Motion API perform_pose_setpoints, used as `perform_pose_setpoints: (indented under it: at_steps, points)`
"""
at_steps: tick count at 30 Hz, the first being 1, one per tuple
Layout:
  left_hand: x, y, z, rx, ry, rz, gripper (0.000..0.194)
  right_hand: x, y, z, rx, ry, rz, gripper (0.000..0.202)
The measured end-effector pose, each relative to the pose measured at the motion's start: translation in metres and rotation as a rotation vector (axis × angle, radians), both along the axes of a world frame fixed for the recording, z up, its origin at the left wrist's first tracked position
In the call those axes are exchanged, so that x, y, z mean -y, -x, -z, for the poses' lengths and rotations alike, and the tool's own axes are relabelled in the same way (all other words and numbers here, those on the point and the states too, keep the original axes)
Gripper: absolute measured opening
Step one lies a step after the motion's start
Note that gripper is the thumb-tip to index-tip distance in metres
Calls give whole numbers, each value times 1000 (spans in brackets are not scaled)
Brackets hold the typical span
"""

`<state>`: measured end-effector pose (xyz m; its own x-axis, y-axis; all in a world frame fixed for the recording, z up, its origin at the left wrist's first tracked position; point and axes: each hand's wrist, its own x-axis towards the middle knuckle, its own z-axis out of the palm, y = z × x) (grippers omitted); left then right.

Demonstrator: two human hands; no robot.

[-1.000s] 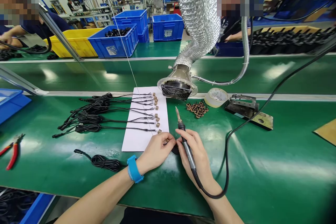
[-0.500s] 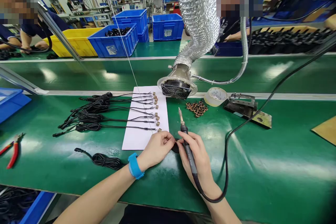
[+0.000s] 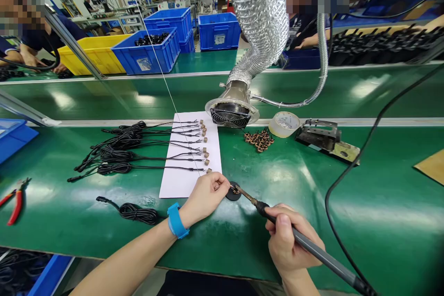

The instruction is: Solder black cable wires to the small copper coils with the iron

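Soldering iron: The soldering iron (image 3: 322,255) is gripped in the right hand (image 3: 293,240), fingers wrapped round the handle; its tip is set at the small parts on the black disc (image 3: 231,197).
Wire end: What appears to be a thin wire end (image 3: 230,187) is pinched between thumb and forefinger of the left hand (image 3: 208,192), at the disc's left side; detail too small to confirm.
Step in hand: Judged to be heating or soldering at the disc.
Next move: Steady wire and controlled tip contact are judged to be required.
Edges: The disc is placed just right of the white sheet (image 3: 187,182), well inside the bench's front edge.
Open room: Bare bench (image 3: 294,175) is found right of the disc; there, the iron's cord (image 3: 328,201) should be minded.
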<state>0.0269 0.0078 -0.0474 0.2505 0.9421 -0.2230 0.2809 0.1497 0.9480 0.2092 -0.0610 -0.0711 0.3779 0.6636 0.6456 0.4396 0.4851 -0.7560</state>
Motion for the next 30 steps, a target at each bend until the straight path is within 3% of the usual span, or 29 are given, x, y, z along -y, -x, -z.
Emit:
perform_pose_setpoints:
  at_steps: [17,30]
  points:
    - [1,0,-1,-18,-8,20,21,-4,1,-7,86,-20,-92,19]
    - [2,0,-3,-20,-14,18,21,-2,1,-2,20,26,42,20]
